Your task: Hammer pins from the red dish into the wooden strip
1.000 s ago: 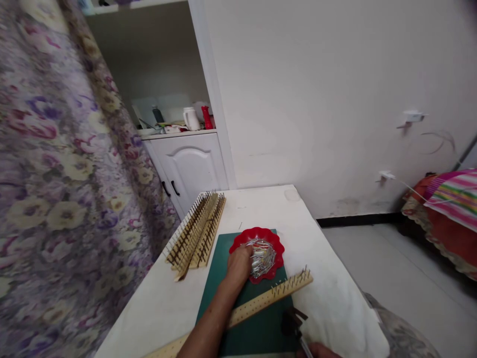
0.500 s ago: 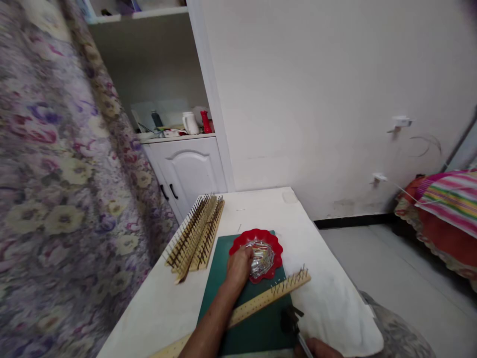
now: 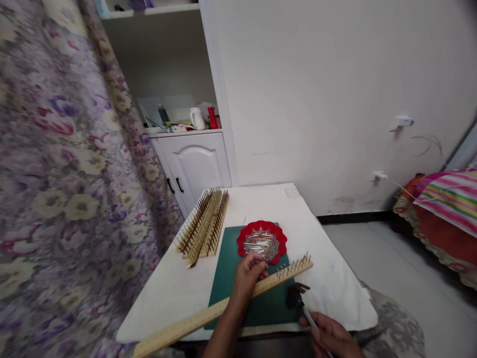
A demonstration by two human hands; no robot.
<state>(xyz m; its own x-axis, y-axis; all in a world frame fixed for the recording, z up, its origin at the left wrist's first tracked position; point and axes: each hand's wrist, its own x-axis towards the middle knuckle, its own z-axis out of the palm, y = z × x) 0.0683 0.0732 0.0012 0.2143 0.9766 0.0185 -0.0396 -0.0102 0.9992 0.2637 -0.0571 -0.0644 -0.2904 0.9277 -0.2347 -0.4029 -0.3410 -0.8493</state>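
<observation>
My left hand (image 3: 250,272) is over the long wooden strip (image 3: 208,314), just in front of the bowl, with its fingers pinched together. Whatever is between those fingertips is too small to make out. At the lower right, my right hand (image 3: 330,334) grips the metal handle of a hammer (image 3: 295,297), its dark head beside the strip. Rows of small holes run along the strip, and several nails (image 3: 294,267) stand upright in its right end. A red scalloped bowl (image 3: 244,231) holds a heap of silvery nails (image 3: 261,244).
Beneath the strip lies a green mat (image 3: 228,256) on the white-covered table (image 3: 149,303). Several nail-studded wooden strips (image 3: 206,228) are grouped at the table's left. A floral curtain (image 3: 74,199) hangs at left; a white cabinet (image 3: 201,164) and the wall stand behind.
My left hand has come out of the red bowl and back toward me, over the strip. More of my right hand shows, still around the hammer. The whole view has shifted slightly.
</observation>
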